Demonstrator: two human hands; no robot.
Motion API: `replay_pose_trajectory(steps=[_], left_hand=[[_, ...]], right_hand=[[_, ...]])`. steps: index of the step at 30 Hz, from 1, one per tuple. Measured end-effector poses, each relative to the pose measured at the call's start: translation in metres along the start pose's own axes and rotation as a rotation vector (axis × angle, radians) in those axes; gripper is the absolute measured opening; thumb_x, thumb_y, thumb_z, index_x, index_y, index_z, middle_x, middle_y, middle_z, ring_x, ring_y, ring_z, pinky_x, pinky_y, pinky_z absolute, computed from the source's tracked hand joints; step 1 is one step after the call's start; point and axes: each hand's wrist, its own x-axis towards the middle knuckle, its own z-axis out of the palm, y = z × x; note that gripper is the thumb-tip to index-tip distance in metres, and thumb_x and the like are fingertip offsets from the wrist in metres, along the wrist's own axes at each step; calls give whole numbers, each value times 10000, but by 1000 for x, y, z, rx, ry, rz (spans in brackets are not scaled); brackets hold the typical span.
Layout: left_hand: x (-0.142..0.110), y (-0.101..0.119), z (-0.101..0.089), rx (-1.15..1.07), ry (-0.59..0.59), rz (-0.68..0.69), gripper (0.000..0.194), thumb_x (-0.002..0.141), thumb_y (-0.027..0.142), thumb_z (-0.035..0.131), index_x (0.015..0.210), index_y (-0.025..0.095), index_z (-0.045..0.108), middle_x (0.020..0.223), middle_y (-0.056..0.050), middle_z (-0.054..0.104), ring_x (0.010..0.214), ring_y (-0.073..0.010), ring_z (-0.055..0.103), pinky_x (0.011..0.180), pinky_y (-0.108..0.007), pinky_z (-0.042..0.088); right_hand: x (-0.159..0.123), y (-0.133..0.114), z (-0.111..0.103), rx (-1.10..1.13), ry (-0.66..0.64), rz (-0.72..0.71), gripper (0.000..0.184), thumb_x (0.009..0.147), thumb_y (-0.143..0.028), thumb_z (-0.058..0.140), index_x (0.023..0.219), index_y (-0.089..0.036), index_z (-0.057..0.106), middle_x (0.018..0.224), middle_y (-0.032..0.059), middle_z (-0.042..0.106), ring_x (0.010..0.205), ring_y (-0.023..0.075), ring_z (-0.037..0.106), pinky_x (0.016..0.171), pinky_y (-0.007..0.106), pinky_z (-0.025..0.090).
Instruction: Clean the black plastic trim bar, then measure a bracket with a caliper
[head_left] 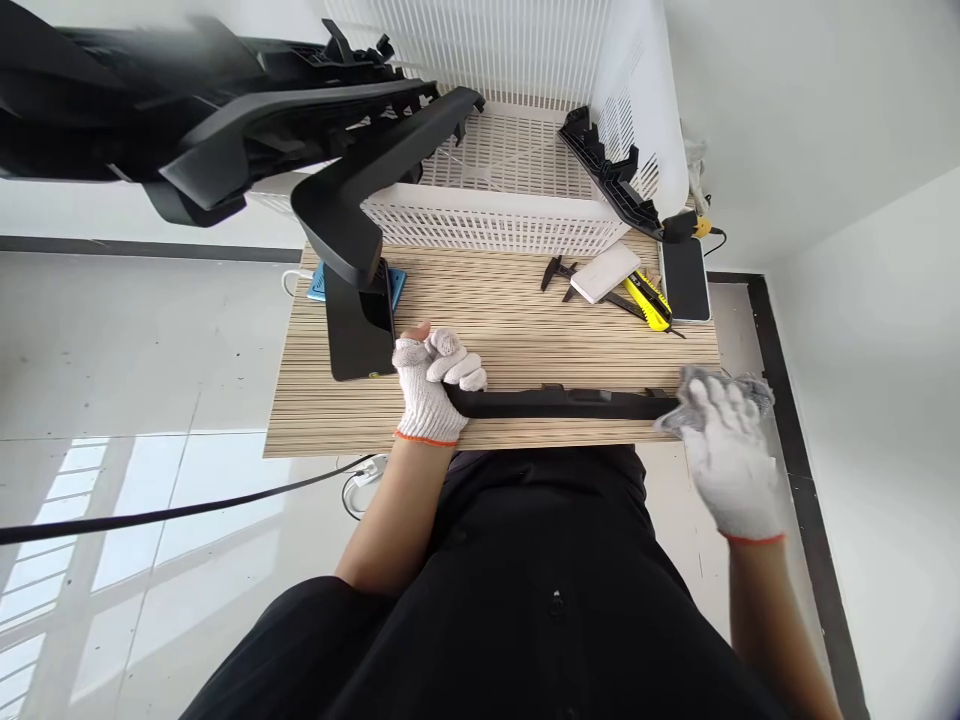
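A long black plastic trim strip [540, 403] lies along the table's near edge. My left hand [435, 385], in a white knit glove with an orange cuff, is closed round its left end, and the bare thumb tip shows. At the strip's right end, my right hand [731, 455], gloved too and slightly blurred, presses a crumpled grey cloth [686, 400] onto it. Part of the cloth sticks out past the fingers on the right. The strip's right tip is hidden under the cloth.
A white plastic basket [495, 220] at the back holds black trim parts [607, 175]; others [337, 190] overhang the left. Behind the strip lie calipers [559, 270], a white block [606, 272], a yellow utility knife [649, 300] and a phone [685, 282]. A dark tablet-like panel [356, 335] lies left.
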Motion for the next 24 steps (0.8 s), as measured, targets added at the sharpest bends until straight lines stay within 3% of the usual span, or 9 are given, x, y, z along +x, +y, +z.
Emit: replay_pose_trajectory(steps=[3, 5, 10, 13, 17, 20, 24], left_hand=[[-1, -1, 2, -3, 6, 3, 665, 1065, 559, 264, 521, 214, 427, 444, 95, 40, 362, -82, 143, 361, -192, 226], [-2, -1, 3, 0, 10, 6, 666, 1071, 541, 233, 520, 215, 417, 447, 96, 27, 371, -86, 124, 359, -191, 225], [-3, -1, 7, 26, 19, 36, 658, 1077, 528, 211, 524, 219, 392, 455, 94, 5, 383, -91, 109, 354, -188, 218], [-2, 0, 9, 35, 49, 36, 665, 1080, 525, 179, 527, 220, 388, 447, 90, 21, 372, -91, 117, 348, -197, 220], [-3, -1, 11, 7, 59, 41, 674, 1086, 520, 162, 527, 216, 384, 432, 87, 39, 357, -87, 145, 357, -199, 222], [-6, -2, 12, -26, 54, 36, 676, 1092, 500, 153, 527, 213, 387, 424, 89, 48, 351, -83, 163, 367, -193, 224], [-7, -2, 10, -47, 57, 17, 672, 1089, 522, 179, 526, 215, 380, 410, 88, 65, 344, -83, 174, 369, -195, 233]], right_hand=[[4, -50, 14, 55, 58, -178, 760, 1022, -295, 508, 1730, -216, 246, 1747, 114, 345, 1624, 371, 299, 1276, 601, 355], [10, -87, 23, 122, 105, -345, 792, 977, -276, 559, 1719, -232, 286, 1720, 103, 401, 1608, 379, 331, 1296, 643, 292], [30, -168, 34, 278, 270, -730, 571, 1015, -210, 533, 1585, -195, 519, 1585, 87, 591, 1524, 281, 481, 1320, 575, 303], [42, -196, 29, 297, 279, -869, 507, 1054, -225, 496, 1549, -132, 548, 1561, 94, 613, 1497, 259, 507, 1308, 519, 351], [48, -191, 19, 310, 284, -851, 519, 1043, -270, 538, 1532, -99, 564, 1539, 115, 630, 1429, 276, 572, 1298, 515, 364], [45, -162, 11, 333, 180, -748, 582, 998, -314, 618, 1544, -120, 561, 1565, 134, 604, 1472, 308, 531, 1310, 554, 330], [41, -115, 2, 244, 85, -522, 622, 945, -235, 650, 1548, -111, 555, 1530, 160, 628, 1448, 323, 551, 1307, 560, 324]])
